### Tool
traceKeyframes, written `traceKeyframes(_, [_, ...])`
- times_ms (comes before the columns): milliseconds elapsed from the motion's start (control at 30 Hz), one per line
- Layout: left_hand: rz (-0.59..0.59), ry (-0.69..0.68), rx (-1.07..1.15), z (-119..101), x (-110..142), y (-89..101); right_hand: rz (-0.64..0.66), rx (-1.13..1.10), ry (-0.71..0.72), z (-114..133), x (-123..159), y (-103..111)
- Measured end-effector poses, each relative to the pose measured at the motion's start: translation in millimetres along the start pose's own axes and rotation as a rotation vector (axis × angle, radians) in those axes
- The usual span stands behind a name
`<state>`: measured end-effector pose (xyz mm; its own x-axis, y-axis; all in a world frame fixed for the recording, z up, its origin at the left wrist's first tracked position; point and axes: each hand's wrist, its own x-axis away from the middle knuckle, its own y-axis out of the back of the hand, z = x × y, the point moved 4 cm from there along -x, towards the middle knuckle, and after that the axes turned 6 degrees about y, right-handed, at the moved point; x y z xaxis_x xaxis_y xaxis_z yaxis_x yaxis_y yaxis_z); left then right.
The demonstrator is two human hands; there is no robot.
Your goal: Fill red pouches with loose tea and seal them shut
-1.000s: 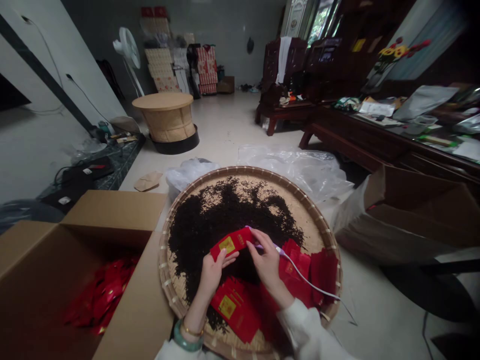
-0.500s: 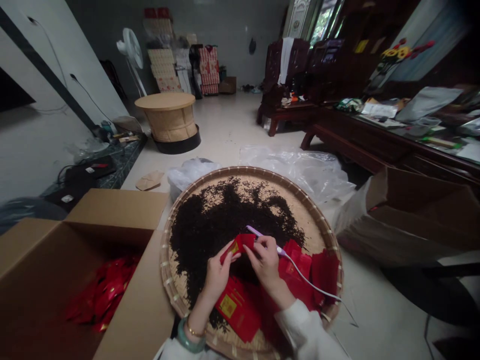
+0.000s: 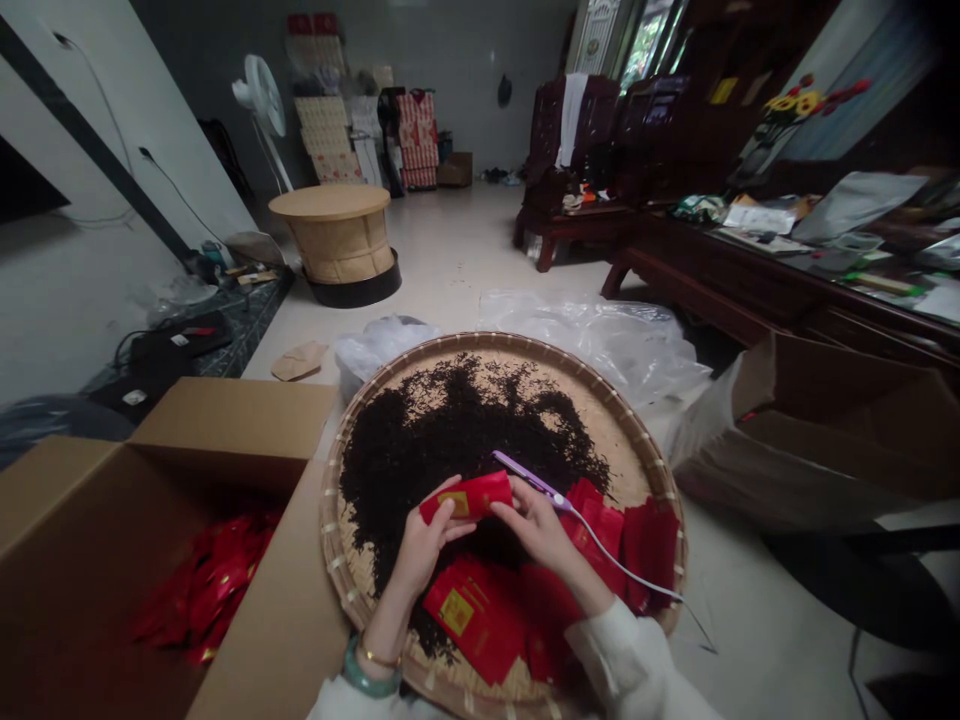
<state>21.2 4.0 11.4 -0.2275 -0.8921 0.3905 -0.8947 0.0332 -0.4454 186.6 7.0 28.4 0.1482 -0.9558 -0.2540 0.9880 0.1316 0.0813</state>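
A small red packet [image 3: 480, 494] with a gold label is stretched between my two hands above the tray. My left hand [image 3: 426, 535] grips its left end, thumb on the front. At the other end, my right hand [image 3: 534, 520] pinches the packet's edge. Just behind the right fingers lies a purple hair straightener [image 3: 532, 480] with a white cord, resting on dark loose tea leaves [image 3: 442, 430]. More red pouches [image 3: 480, 615] lie under my wrists, and others [image 3: 649, 550] sit at the right side of the round woven bamboo tray [image 3: 334, 520].
An open cardboard box [image 3: 262, 610] holding red packets stands at the left. Another open carton [image 3: 847, 430] is at the right. Clear plastic sheeting [image 3: 607, 340] lies behind the tray, with a low wooden table [image 3: 750, 280] beyond it at the right.
The red packet has been turned and straightened so its gold label faces me. My right hand has moved from the straightener to the packet's right end; the straightener now lies unheld.
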Motion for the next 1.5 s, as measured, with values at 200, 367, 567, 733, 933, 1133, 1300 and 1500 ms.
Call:
traceKeyframes(200, [0.05,0.158,0.164,-6.5,3.4,4.2,0.324,-0.099,-0.035,18.6,3.5,-10.3])
traceKeyframes(367, [0.035,0.241,0.151,4.4,4.3,4.2,0.25,-0.183,-0.163,14.7,-0.2,-16.2])
traceKeyframes(567, [0.124,0.181,0.062,-6.9,4.2,10.4,0.323,-0.167,-0.106,17.0,3.4,-14.0])
traceKeyframes(733, [0.042,0.176,0.048,-6.3,2.6,13.2,0.408,-0.209,-0.221,14.9,7.6,-15.1])
traceKeyframes(933, [0.012,0.121,-0.016,-8.4,3.5,12.8,0.397,-0.297,-0.233,13.4,8.1,-19.6])
traceKeyframes(1133, [0.096,0.09,-0.194,-15.6,5.1,17.3,0.376,-0.305,-0.205,13.3,11.9,-15.2])
traceKeyframes(1300, [0.179,0.048,-0.398,-28.6,10.5,17.9,0.532,-0.108,-0.135,17.3,17.3,-15.4])
traceKeyframes(1500, [0.387,0.04,-0.732,-39.0,7.9,2.0,0.498,0.242,0.172,23.9,15.6,-20.4])
